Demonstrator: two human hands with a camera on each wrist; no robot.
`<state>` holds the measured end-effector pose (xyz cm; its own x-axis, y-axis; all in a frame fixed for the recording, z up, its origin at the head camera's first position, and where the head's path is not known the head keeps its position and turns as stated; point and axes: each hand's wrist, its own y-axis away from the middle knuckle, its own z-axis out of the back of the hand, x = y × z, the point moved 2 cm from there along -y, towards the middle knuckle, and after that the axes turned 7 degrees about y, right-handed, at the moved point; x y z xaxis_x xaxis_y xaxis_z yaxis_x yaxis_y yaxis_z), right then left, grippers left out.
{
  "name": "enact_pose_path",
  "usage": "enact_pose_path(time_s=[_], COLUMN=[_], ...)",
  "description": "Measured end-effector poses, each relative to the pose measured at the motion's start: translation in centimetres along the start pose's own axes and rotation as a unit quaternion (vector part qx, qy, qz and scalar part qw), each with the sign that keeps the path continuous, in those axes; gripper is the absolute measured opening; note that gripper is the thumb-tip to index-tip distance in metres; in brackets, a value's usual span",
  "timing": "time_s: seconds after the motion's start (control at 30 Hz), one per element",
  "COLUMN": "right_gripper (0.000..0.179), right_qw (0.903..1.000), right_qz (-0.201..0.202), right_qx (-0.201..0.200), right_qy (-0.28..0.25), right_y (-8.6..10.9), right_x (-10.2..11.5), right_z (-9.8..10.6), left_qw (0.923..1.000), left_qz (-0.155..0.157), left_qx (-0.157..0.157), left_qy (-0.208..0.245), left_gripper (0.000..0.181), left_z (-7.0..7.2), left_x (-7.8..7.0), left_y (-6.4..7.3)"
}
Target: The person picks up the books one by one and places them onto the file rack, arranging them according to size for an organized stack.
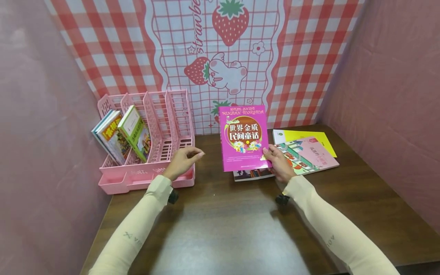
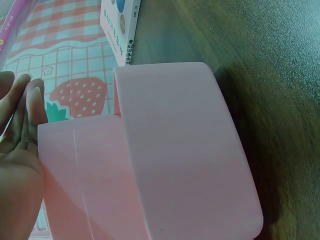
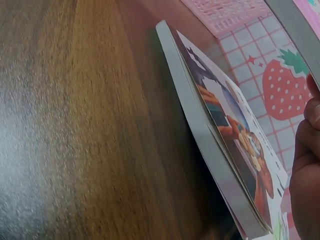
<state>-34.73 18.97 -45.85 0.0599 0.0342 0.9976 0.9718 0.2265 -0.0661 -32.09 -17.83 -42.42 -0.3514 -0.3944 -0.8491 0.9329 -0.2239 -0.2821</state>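
My right hand [image 1: 280,168] grips a magenta book [image 1: 245,131] by its lower right edge, thumb on the cover. The book is raised with its front cover facing me. In the right wrist view, that hand [image 3: 306,175] is at the right edge, and a corner of the held book shows above it. My left hand [image 1: 182,162] holds nothing; its fingers are loosely bent. It hovers by the front right of a pink book rack [image 1: 151,170]. The left wrist view shows this hand [image 2: 22,145] at the left, beside the pink rack's front tray [image 2: 180,150].
Several books stand in the rack's left slots, among them a green one [image 1: 135,133]. On the table's right lie a pink picture book [image 1: 314,151] and a yellow-and-white one [image 1: 324,141]. Another book [image 1: 252,175] lies partly hidden under the magenta one. A checked cloth [image 1: 295,57] hangs behind.
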Motion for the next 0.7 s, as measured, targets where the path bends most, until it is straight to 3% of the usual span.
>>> enact_pose_path(time_s=[0.33,0.7], right_gripper=[0.03,0.04], right_qw=[0.9998,0.9996], right_qz=[-0.002,-0.008], right_qx=[0.013,0.016], right_qy=[-0.013,-0.02], right_y=[0.1,0.2], right_x=[0.2,0.8], right_z=[-0.8,-2.1], left_qw=[0.9997,0.9996], left_qz=[0.013,0.028], left_qx=[-0.001,-0.005], left_qy=[-0.022,-0.009], left_gripper=[0.025,0.039], left_z=[-0.1,-0.3], left_x=[-0.3,-0.5], left_y=[0.1,0.0])
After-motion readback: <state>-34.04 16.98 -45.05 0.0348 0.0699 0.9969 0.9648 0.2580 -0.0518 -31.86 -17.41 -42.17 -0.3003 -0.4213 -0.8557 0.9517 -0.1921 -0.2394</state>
